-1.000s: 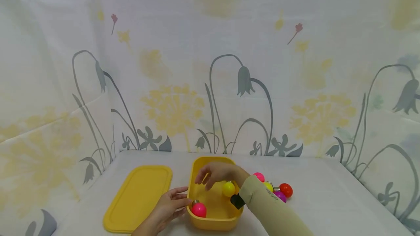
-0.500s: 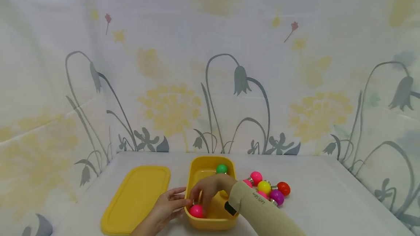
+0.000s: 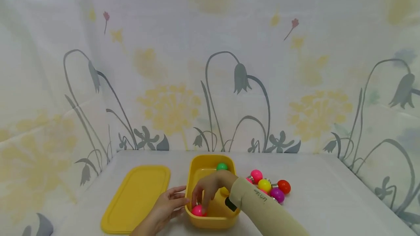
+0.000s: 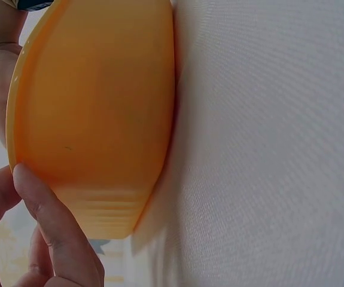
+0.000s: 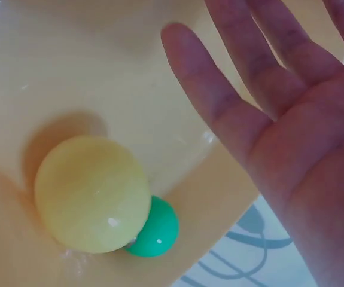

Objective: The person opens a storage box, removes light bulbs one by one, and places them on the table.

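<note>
A deep yellow box [image 3: 213, 223] stands on the white tabletop. My right hand [image 3: 210, 188] reaches down into its near left corner, thumb and fingers around a pink light bulb [image 3: 197, 211]; its little finger shows extended and free in the right wrist view. Fingertips of my left hand [image 3: 171, 202] touch the box's left rim from outside, fingers fairly straight; in the left wrist view they meet the outer wall [image 4: 100, 107]. Also inside the box are a yellow bulb [image 5: 94, 194] and a green bulb [image 5: 155, 228], lying by the right side.
A flat yellow lid [image 3: 139, 196] lies left of the box. To the right sits a cluster of bulbs: a red one [image 3: 283, 187], a purple one [image 3: 277, 195], a yellow one [image 3: 264, 185] and pink ones [image 3: 256, 174]. A floral cloth [image 3: 183, 65] hangs behind the table.
My right hand has lowered from above the box's middle to the pink bulb in the near left corner, uncovering the green bulb. The left hand has kept its place at the rim.
</note>
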Motion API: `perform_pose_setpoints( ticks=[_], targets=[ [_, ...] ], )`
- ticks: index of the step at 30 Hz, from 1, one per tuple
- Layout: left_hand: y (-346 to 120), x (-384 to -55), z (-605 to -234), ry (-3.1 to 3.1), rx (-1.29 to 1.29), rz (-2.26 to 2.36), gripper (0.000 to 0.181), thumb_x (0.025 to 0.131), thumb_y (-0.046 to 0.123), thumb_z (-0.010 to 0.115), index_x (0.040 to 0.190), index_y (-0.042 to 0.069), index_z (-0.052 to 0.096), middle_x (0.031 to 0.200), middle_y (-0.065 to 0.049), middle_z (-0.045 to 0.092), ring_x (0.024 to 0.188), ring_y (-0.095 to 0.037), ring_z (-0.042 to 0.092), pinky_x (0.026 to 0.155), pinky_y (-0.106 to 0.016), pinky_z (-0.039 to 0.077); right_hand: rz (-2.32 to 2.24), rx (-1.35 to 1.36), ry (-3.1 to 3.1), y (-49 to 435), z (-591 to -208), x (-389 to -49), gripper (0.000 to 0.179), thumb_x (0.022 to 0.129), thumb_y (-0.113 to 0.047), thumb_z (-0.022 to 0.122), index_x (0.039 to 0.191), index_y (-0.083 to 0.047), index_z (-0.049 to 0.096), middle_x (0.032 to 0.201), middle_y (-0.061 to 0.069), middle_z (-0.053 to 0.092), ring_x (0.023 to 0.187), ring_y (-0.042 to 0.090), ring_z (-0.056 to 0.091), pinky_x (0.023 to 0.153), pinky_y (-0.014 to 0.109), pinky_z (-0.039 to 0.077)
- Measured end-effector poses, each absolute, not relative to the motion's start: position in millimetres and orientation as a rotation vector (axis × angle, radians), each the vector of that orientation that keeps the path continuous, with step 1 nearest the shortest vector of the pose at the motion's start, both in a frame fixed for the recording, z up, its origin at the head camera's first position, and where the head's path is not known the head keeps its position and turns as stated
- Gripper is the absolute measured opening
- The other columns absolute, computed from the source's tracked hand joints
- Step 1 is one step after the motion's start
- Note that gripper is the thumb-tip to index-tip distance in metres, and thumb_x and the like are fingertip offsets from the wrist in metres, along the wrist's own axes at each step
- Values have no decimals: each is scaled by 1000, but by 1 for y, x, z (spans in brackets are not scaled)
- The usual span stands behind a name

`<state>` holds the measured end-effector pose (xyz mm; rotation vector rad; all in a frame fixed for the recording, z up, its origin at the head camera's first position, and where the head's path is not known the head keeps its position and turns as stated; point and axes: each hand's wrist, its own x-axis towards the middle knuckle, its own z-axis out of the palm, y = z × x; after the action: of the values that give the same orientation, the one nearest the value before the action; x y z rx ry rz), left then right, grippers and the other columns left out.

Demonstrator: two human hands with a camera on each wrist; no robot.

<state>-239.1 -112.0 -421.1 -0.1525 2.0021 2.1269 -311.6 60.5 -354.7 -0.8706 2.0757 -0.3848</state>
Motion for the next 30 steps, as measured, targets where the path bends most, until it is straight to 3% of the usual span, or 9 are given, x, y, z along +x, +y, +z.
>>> perform_pose_setpoints(
  ticks=[11, 18, 25, 30],
  targets=[
    [-112, -240, -415, 2005, -183, 2120, 56, 82, 9, 71, 131, -4, 46, 102, -13, 55, 78, -17, 58, 72, -31, 53, -397, -724, 2069, 62, -356, -308, 20, 86, -10, 66, 105, -17, 66, 91, -3, 59, 78, 12, 58, 75, 30, 53],
    [-111, -240, -413, 2003, -162, 2129, 56, 82, 8, 72, 130, -5, 46, 100, -12, 55, 77, -16, 59, 71, -31, 54, -446, -807, 2118, 69, -348, -310, 17, 84, -12, 69, 101, -16, 66, 90, -3, 60, 77, 10, 56, 72, 28, 51],
    [-111, -239, -418, 1979, -127, 2151, 57, 81, 8, 72, 129, -6, 46, 98, -10, 55, 76, -15, 59, 71, -30, 54, -639, -859, 2247, 88, -335, -307, 21, 81, -18, 73, 100, -22, 64, 92, -3, 60, 84, 14, 54, 77, 34, 49],
    [-112, -239, -421, 1969, -142, 2166, 56, 81, 7, 72, 129, -6, 46, 97, -10, 56, 75, -15, 60, 70, -30, 54, -764, -927, 2317, 101, -328, -302, 24, 80, -21, 74, 101, -24, 64, 90, -3, 59, 84, 15, 53, 71, 29, 45]
  ],
)
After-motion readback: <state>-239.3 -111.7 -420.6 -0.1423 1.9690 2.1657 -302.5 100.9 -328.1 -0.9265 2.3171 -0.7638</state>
